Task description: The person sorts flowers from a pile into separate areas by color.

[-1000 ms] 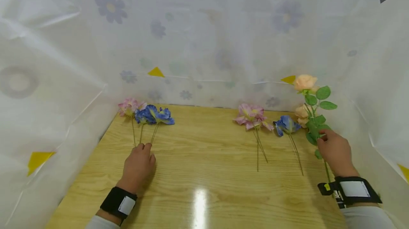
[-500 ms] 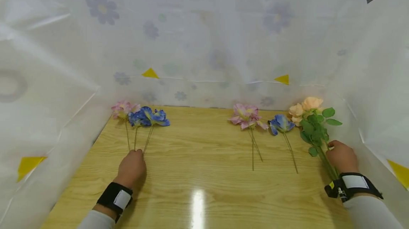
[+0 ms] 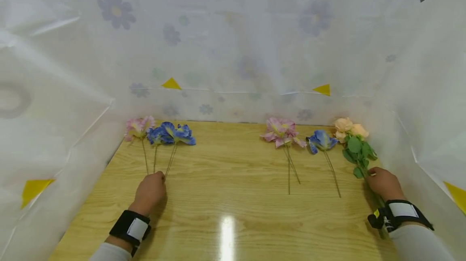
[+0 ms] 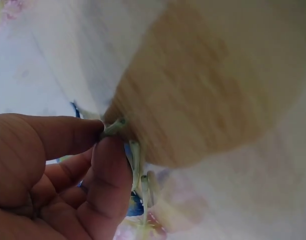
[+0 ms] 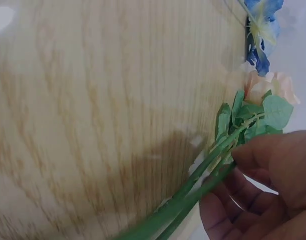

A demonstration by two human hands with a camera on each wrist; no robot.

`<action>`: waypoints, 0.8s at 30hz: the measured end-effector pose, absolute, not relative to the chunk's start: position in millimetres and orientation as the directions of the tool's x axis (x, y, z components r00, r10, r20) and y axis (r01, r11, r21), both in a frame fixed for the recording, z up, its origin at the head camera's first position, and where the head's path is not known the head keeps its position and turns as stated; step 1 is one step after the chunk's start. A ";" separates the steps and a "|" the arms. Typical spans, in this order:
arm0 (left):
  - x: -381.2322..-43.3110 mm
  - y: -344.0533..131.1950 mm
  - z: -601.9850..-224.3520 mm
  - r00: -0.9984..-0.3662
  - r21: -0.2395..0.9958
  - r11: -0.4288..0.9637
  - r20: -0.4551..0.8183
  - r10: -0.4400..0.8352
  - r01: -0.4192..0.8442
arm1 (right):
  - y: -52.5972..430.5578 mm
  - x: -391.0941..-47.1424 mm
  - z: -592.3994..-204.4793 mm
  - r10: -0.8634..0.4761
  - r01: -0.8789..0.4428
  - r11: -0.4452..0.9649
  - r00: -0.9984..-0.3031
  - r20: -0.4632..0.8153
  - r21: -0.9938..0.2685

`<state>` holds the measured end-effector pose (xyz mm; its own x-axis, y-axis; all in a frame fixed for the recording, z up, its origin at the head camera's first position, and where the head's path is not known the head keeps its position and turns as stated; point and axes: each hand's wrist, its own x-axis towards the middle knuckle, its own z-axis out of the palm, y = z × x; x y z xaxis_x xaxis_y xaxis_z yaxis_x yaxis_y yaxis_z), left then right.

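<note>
At the table's left lie a pink flower (image 3: 139,127) and blue flowers (image 3: 183,134) on thin stems, heads toward the back wall. My left hand (image 3: 150,191) is at the lower ends of these stems. In the left wrist view, its thumb and index finger pinch one stem end (image 4: 115,128), apparently a blue flower's; other stem ends (image 4: 145,195) are beside the fingers. At the right edge, peach roses (image 3: 344,125) with green leaves lie on the table. My right hand (image 3: 385,183) pinches a rose stem (image 5: 220,175) below the leaves, other green stems alongside.
Between the hands, pink flowers (image 3: 280,131) with crossed stems and a blue flower (image 3: 322,140) lie on the wooden table (image 3: 225,172). A white patterned sheet (image 3: 225,50) walls the back and both sides.
The raised peach rose has come down beside the other roses, and my right hand has moved lower along the stems. My left hand has shifted slightly toward me; the pink flower beside it has turned a little.
</note>
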<state>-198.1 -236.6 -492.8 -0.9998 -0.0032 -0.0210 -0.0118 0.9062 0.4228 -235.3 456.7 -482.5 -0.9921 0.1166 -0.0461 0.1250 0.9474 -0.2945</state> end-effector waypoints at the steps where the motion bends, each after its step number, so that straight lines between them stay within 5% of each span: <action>1: -197.5 -236.3 -492.4 -1.000 0.434 0.901 -0.025 -0.008 -0.018 | 457.8 -235.9 -483.1 0.118 0.133 0.945 -0.991 -0.066 -0.300; 6: -195.1 -233.4 -490.0 -1.000 0.514 0.857 -0.005 -0.025 -0.024 | 457.0 -233.4 -484.6 0.155 0.165 0.930 -0.986 -0.057 -0.328; 13: -189.1 -218.1 -486.6 -0.998 0.604 0.796 0.060 0.005 0.041 | 433.3 -226.4 -476.5 0.193 0.119 0.901 -0.972 0.137 -0.418; 24: -181.4 -172.9 -485.1 -0.975 0.661 0.729 0.219 0.037 0.176 | 332.5 -238.5 -459.9 0.140 -0.046 0.802 -0.955 0.263 -0.595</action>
<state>-181.4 -172.9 -485.1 -0.9751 0.0370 0.2187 0.1759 0.7293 0.6612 -238.5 332.5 -459.9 -0.9546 0.1400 0.2630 -0.0464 0.8021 -0.5954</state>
